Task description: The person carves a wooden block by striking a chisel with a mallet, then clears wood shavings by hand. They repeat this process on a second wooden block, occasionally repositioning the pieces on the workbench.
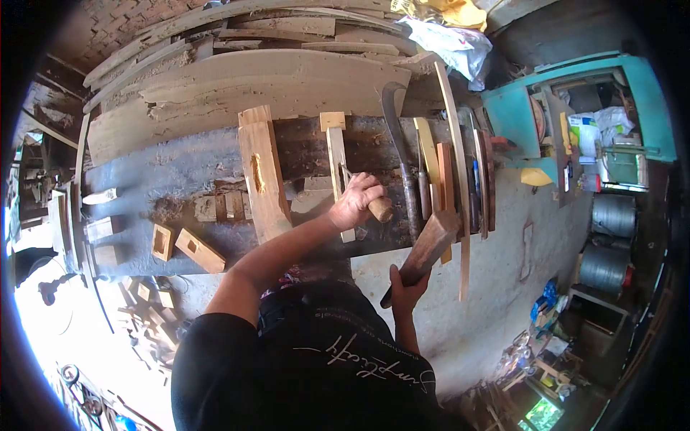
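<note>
My left hand (357, 200) is wrapped round the wooden handle of a chisel (381, 209), whose metal end points toward a slot in a narrow pale wood piece (336, 158). That piece lies across the dark workbench (158, 172). To the right, past the bench's near edge, my right hand (408, 289) grips a wooden mallet (430, 248), its thick head raised and tilted up to the right. Left of the narrow piece lies a wider wood beam (262, 165) with a rough slot cut in it.
A curved sickle blade (392, 118) and long tools and wood strips (444, 176) lie right of my hands. Two small slotted blocks (200, 250) sit near the bench's front edge. Large planks (266, 93) stand behind. A teal cabinet (512, 118) is at the right.
</note>
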Demonstrator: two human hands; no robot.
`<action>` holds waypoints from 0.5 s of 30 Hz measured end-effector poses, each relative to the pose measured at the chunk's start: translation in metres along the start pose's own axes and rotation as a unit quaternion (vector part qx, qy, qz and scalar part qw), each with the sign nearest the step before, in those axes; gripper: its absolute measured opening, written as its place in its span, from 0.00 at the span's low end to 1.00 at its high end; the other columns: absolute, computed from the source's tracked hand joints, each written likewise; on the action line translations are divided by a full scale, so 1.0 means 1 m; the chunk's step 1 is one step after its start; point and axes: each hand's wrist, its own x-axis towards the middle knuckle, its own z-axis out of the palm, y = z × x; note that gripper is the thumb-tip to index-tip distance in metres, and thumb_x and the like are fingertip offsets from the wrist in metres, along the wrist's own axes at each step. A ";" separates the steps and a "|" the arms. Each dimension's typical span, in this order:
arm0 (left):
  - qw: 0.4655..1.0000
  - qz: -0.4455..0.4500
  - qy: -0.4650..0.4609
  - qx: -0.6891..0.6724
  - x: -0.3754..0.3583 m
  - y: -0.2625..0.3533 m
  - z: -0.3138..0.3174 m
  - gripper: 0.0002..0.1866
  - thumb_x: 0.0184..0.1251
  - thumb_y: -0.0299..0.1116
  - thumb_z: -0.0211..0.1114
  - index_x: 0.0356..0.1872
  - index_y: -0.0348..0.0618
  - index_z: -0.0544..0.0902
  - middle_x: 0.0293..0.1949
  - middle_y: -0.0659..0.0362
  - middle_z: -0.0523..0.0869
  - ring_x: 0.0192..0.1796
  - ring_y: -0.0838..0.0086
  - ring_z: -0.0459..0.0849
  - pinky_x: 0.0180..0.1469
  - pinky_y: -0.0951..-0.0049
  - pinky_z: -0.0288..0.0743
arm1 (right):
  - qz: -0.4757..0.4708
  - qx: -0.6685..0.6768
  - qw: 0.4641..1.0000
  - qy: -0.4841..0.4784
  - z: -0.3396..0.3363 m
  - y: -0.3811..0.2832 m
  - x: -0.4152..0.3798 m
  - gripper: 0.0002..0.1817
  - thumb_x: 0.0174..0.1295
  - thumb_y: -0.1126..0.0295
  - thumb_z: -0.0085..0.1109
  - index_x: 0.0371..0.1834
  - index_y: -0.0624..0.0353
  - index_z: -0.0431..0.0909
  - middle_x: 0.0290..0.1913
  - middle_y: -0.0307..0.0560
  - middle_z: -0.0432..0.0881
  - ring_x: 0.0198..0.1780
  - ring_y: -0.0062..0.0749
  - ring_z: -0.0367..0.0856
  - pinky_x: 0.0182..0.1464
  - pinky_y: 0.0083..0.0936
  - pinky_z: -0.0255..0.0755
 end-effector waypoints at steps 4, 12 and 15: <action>1.000 -0.004 0.023 0.003 -0.001 -0.003 -0.002 0.18 0.47 0.26 0.77 0.37 0.46 0.76 0.35 0.58 0.77 0.40 0.58 0.75 0.43 0.59 0.68 | -0.019 -0.044 0.999 -0.010 -0.008 -0.009 -0.007 0.45 0.48 0.69 0.75 0.68 0.72 0.59 0.59 0.57 0.72 0.59 0.40 0.72 0.62 0.36 0.65; 0.997 -0.049 0.055 -0.035 0.001 -0.006 -0.003 0.18 0.46 0.23 0.75 0.37 0.46 0.75 0.36 0.57 0.76 0.41 0.56 0.75 0.43 0.59 0.68 | -0.267 -0.052 0.961 -0.056 -0.025 -0.024 -0.003 0.27 0.48 0.71 0.74 0.50 0.67 0.72 0.38 0.48 0.80 0.42 0.36 0.79 0.50 0.35 0.73; 0.997 -0.052 0.054 -0.025 -0.005 -0.011 0.001 0.17 0.47 0.23 0.74 0.36 0.45 0.75 0.36 0.56 0.76 0.41 0.55 0.74 0.44 0.59 0.68 | -0.140 -0.135 0.973 -0.124 0.003 -0.088 0.004 0.29 0.50 0.64 0.72 0.51 0.69 0.73 0.39 0.56 0.81 0.41 0.42 0.82 0.49 0.39 0.75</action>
